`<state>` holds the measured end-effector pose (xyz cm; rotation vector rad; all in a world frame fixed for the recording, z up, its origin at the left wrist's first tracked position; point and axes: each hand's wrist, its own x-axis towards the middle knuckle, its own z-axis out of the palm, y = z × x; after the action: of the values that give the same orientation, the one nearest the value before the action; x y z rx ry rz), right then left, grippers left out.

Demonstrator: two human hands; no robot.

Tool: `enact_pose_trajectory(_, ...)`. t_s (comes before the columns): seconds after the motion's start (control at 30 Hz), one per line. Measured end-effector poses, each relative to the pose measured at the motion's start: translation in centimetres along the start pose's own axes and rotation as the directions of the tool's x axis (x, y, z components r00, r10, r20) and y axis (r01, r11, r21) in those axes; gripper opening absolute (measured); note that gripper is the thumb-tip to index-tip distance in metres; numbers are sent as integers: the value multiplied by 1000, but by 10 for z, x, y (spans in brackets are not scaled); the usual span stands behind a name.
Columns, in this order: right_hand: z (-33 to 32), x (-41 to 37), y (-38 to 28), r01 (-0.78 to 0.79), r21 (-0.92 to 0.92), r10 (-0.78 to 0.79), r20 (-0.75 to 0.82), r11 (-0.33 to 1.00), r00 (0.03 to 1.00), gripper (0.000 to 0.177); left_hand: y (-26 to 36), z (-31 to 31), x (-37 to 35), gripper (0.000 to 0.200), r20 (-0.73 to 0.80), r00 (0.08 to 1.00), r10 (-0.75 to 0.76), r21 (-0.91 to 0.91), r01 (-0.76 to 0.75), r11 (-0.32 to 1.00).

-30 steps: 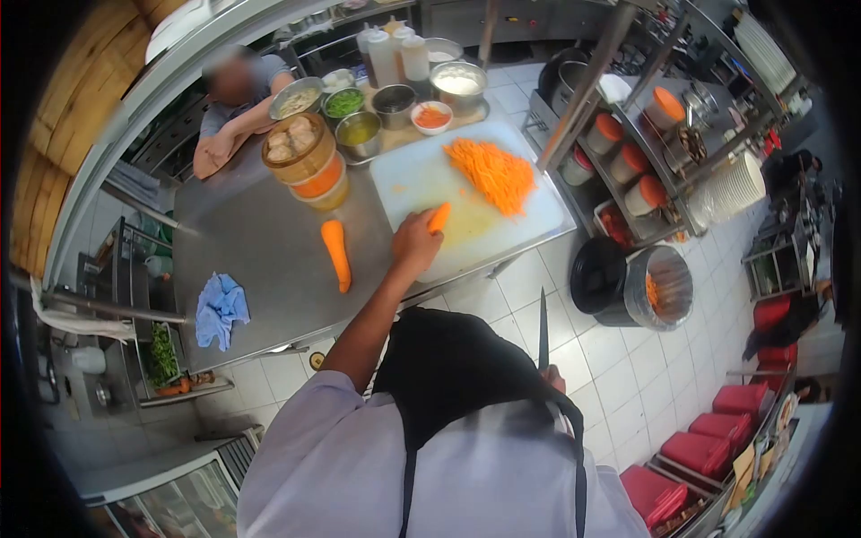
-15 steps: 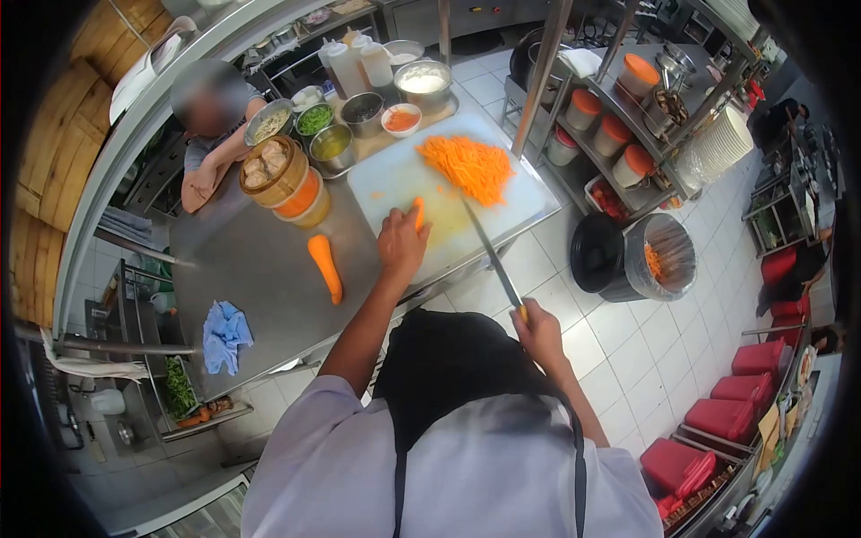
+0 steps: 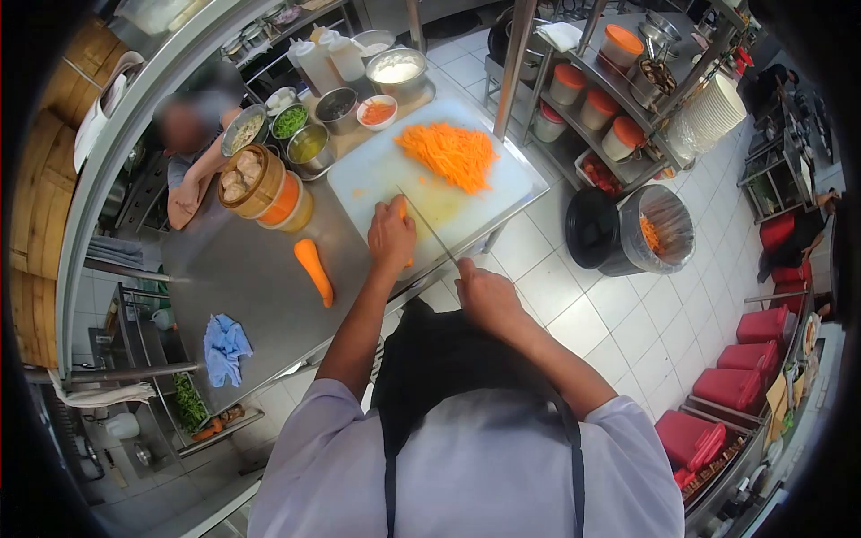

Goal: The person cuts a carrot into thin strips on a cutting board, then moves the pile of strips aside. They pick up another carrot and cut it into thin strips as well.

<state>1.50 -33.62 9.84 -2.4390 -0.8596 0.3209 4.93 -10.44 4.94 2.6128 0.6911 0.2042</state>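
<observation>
My left hand is closed over a piece of carrot near the front edge of the white cutting board; most of the piece is hidden under the fingers. In my right hand is the handle of a long kitchen knife. Its blade slants up and left across the board, the tip close beside the left fingers. A heap of shredded carrot lies at the back right of the board. To the left, a whole peeled carrot rests on the steel table.
Bamboo steamers with dumplings stand left of the board, near a co-worker's arm. Behind it are bowls, including chopped greens, and squeeze bottles. A blue cloth lies at left. A lined bin stands on the floor at right.
My right hand has moved left and up, bringing the knife from the board's right side to beside my left hand. The whole view has shifted slightly.
</observation>
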Motion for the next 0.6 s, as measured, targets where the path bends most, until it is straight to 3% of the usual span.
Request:
enact_pose_trajectory(0.1, 0, -2, -2, -8, 12, 8, 13, 1000, 1000, 23, -10, 13, -1, 38, -157, 984, 87, -26, -93, 995)
enact_pose_trajectory(0.17, -3, -3, -2, -8, 7, 8, 21, 1000, 1000, 23, -13, 17, 0, 37, -186, 976, 118, -33, -126, 991)
enact_pose_trajectory(0.6, -37, 3, -24, -53, -22, 56, 200, 998, 978, 21, -14, 19, 2, 39, -224, 963, 150, -74, -170, 983)
